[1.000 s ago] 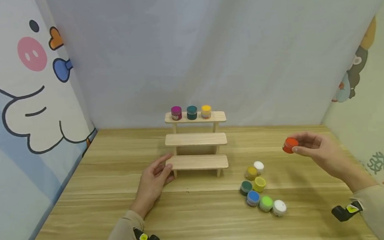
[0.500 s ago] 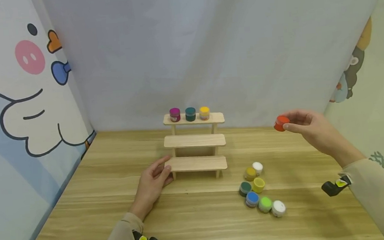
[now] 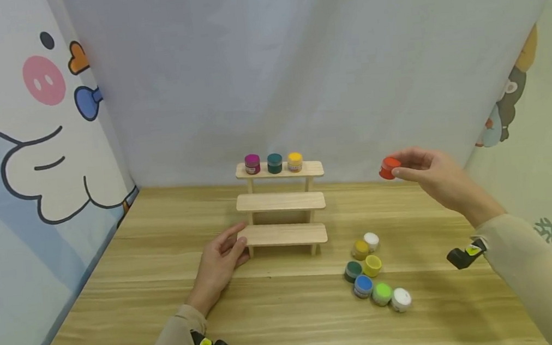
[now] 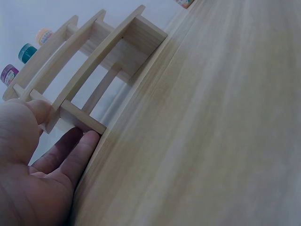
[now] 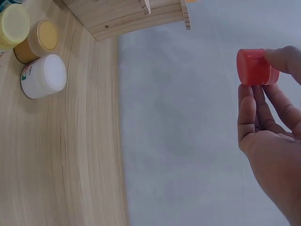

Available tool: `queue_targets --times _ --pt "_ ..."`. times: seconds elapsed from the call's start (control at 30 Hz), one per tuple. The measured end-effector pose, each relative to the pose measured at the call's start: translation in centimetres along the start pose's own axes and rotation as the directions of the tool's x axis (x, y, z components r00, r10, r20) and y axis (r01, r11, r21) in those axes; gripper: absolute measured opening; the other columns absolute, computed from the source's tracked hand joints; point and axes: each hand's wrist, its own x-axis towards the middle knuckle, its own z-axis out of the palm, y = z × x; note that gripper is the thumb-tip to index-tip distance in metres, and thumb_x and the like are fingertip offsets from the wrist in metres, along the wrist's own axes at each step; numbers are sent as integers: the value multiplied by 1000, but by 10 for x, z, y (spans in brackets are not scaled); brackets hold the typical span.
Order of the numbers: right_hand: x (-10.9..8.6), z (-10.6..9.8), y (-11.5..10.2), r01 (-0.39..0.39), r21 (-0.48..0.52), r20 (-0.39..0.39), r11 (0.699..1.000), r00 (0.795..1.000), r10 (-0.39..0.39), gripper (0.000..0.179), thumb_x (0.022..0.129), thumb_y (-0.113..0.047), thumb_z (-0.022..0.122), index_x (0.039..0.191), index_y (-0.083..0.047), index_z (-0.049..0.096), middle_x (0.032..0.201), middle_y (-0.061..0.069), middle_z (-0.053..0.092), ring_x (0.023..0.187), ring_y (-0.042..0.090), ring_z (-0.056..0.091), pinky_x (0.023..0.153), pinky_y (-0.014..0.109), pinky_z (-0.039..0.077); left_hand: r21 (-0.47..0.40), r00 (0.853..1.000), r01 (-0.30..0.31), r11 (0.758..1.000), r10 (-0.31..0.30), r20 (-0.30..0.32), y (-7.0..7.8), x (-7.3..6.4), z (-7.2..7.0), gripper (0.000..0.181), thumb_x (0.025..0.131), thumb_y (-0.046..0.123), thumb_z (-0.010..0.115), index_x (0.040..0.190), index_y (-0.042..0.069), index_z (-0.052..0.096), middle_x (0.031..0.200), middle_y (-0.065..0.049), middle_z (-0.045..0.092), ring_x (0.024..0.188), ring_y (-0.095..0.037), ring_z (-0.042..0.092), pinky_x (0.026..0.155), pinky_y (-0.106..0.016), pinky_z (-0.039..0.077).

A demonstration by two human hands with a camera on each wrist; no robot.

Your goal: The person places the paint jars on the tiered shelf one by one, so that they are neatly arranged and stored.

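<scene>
The right hand (image 3: 436, 176) pinches a red paint jar (image 3: 390, 168) between thumb and fingertips, raised in the air to the right of the three-tier wooden stand (image 3: 283, 234), well apart from it; its contents cannot be made out. The left hand (image 3: 219, 262) clasps the stand's bottom left end, thumb at the shelf, fingers against the leg. Purple (image 3: 252, 164), teal (image 3: 274, 164) and yellow-orange jars (image 3: 295, 162) line the top tier. Seven more jars (image 3: 372, 266) cluster on the wood-grain tabletop (image 3: 288, 314).
</scene>
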Motion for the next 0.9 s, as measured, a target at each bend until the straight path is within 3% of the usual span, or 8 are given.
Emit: queue_targets --times 0.13,0.37,0.9 --pt "15 10 -7 -1 -49 11 999 1000 2 40 111 -30 75 143 -6 69 128 -2 79 120 15 71 105 19 53 -4 1000 10 1000 -10 -2 0 -2 -1 46 115 12 64 161 10 59 151 -29 63 138 -39 66 103 -33 66" --pt "44 29 -21 -5 -9 35 1000 999 5 40 109 -30 78 141 -8 70 130 2 79 123 18 70 118 38 44 5 1000 15 1000 -15 -13 1 -3 0 46 115 13 65 160 11 60 150 -28 64 136 -38 68 103 -33 66" --pt "88 60 -36 26 69 63 997 998 -30 37 109 -19 77 141 -2 70 130 5 79 121 20 68 115 36 47 11 1000 10 1000 -9 -23 0 1 0 44 115 13 66 159 12 62 148 -28 66 132 -36 70 102 -34 67"
